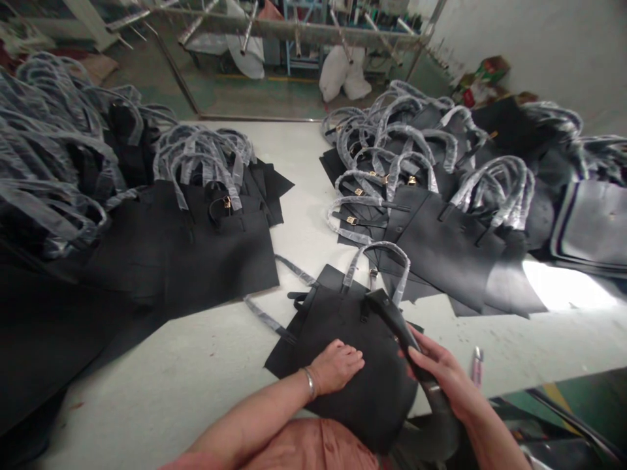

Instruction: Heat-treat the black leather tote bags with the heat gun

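My left hand (pixel 336 367) lies open and flat, palm down, on a black tote bag (pixel 343 326) at the near edge of the white bench (pixel 161 385), with a metal bangle (pixel 309 383) on my wrist. My right hand (pixel 438 382) is curled closed around a thick black strip (pixel 406 339), which runs across the bag's right side; I cannot tell whether it is attached. The bag's plastic-wrapped handles (pixel 377 261) arch away from me. A spread palm works best here, pinning the bag so it cannot slide while my other hand grips the strip firmly. Stacks of matching bags (pixel 215 254) lie to my left and more bags (pixel 441 228) to my right, and a small pink pen-like tool (pixel 477 365) lies just beside my right hand.
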Tool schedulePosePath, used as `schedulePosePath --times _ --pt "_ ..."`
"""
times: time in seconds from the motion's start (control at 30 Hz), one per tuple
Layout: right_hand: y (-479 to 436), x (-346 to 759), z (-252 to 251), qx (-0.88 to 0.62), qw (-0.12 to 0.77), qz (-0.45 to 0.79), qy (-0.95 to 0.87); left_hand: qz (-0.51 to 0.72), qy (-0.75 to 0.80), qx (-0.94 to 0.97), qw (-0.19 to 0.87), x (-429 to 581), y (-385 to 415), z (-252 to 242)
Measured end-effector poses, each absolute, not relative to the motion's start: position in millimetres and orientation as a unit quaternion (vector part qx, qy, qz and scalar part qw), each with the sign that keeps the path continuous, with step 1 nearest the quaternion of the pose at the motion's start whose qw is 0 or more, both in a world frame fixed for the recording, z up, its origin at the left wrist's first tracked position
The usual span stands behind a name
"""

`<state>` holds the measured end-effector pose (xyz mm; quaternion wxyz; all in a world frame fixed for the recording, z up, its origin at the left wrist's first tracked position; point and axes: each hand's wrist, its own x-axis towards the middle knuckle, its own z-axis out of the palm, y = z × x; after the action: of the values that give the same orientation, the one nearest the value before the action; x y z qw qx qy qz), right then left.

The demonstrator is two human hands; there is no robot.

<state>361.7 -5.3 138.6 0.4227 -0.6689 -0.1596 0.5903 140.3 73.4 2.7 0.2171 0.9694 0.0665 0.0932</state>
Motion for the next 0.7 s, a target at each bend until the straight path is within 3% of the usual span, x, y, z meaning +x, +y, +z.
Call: schedulePosePath --times 0.13,0.3,0.5,0.7 --pt "-18 349 136 -0.645 0.362 0.654 -0.157 0.095 0.066 0.970 0.215 140 73 3" --pt "-12 321 114 -0.621 0.351 0.682 -0.163 0.091 0.066 0.970 0.217 139 72 1" --pt "16 297 104 -0.622 0.385 0.655 -0.190 0.085 0.065 0.967 0.230 140 72 -2" --pt "21 294 129 -0.677 0.482 0.516 -0.207 0.069 0.097 0.960 0.252 139 71 3"
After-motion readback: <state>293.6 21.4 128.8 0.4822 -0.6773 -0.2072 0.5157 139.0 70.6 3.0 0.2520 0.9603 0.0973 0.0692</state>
